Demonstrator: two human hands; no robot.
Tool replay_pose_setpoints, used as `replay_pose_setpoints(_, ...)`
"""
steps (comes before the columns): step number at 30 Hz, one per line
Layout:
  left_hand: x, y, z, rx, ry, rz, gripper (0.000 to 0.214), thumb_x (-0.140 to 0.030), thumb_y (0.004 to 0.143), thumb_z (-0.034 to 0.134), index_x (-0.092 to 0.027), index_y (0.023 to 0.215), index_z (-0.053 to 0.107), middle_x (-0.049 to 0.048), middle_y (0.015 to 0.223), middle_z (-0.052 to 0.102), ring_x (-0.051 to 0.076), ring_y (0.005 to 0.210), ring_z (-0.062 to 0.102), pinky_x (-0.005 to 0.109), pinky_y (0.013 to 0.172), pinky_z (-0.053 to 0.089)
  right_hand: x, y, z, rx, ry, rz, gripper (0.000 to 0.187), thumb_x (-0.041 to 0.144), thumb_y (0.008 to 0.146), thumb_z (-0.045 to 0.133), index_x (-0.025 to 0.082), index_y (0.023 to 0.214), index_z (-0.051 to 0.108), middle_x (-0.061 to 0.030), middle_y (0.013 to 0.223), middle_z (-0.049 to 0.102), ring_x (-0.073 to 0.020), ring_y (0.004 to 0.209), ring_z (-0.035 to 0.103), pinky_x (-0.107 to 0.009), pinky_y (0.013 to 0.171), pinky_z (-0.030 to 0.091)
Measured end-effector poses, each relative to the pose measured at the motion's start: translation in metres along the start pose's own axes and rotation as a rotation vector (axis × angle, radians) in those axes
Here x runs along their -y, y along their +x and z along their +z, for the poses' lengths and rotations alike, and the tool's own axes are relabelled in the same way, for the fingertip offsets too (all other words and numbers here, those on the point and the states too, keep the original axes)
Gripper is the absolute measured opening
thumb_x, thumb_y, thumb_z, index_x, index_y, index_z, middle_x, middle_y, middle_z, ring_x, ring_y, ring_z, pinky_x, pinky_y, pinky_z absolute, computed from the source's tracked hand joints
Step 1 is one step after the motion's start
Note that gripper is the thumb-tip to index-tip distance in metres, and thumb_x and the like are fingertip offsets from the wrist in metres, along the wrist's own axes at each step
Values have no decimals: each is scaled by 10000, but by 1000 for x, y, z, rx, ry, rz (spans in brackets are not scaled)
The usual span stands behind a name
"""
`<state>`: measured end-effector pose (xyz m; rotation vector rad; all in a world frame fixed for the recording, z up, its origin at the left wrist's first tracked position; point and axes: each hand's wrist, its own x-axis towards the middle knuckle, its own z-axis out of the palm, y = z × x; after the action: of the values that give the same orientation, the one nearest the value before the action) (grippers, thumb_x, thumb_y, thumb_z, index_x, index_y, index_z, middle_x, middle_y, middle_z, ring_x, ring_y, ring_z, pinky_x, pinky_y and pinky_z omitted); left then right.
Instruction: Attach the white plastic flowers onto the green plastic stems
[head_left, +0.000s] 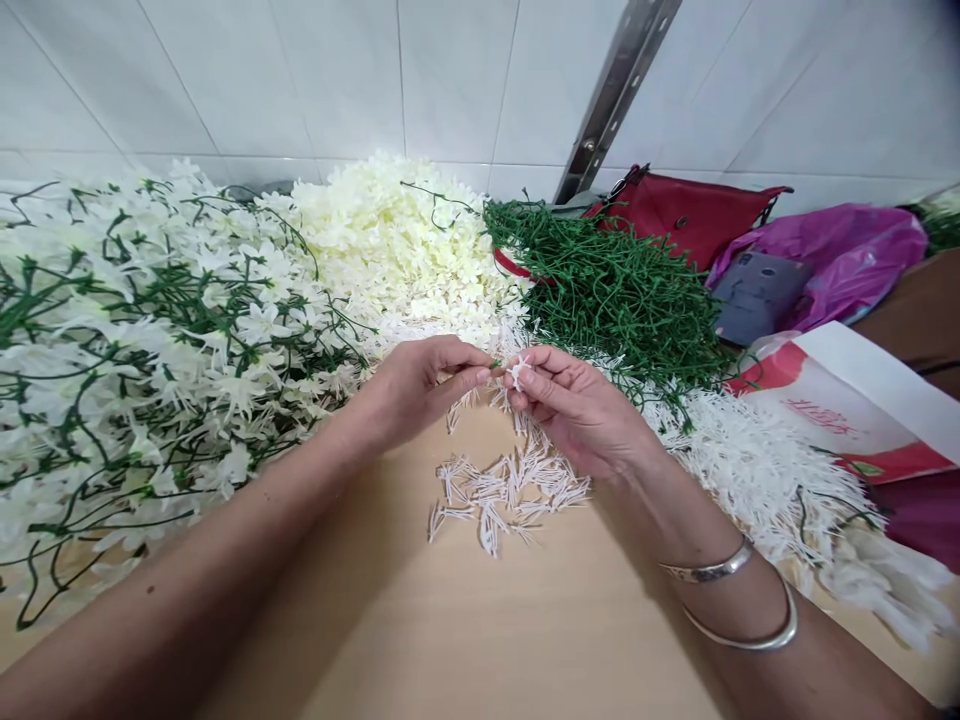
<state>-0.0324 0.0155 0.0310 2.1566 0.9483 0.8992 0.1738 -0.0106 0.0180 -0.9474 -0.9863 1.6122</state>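
My left hand (424, 385) is pinched shut on the tip of a thin green stem (495, 364) above a wooden table (465, 620). My right hand (574, 405) is closed around a small white plastic flower piece (517, 372), held right against that stem tip. Two silver bangles (731, 600) sit on my right wrist. Beneath the hands lies a scatter of small white stamen pieces (502, 490). A heap of bare green stems (622, 290) lies just behind my right hand.
Finished sprays of white flowers on green stems (150, 340) cover the left side. A mound of loose cream petals (397, 240) sits at the back, and white plastic pieces (765, 470) trail right. A red bag (690, 215), purple plastic bag (847, 250) and red-white packet (847, 410) lie by the tiled wall.
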Motion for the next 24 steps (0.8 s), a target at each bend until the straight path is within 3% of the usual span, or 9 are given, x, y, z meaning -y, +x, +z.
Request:
replay_pose_setpoints(7,-5,-5,17,-156,-2,-12,111,-229,925,686,-171,850,742,-31,655,658,80,543,525,204,518,401,3,0,0,-10,-25,-18,385,418,609,970,214,779,691,35,724,672,-82,605,543,-221,603,460)
replay_pose_setpoints(14,0,-6,17,-212,141,213,115,-189,949,679,-188,983,789,29,865,767,119,764,675,240,736,533,6,0,-3,-15,-74,-22,377,438,632,955,191,751,696,34,696,592,-84,632,502,-215,616,429)
replay_pose_setpoints(24,0,-6,17,-126,192,326,181,-186,1000,598,-164,1017,776,65,911,721,129,826,682,236,760,544,9,-1,-7,58,-76,88,393,423,618,965,177,724,678,40,640,583,-75,588,486,-215,572,386)
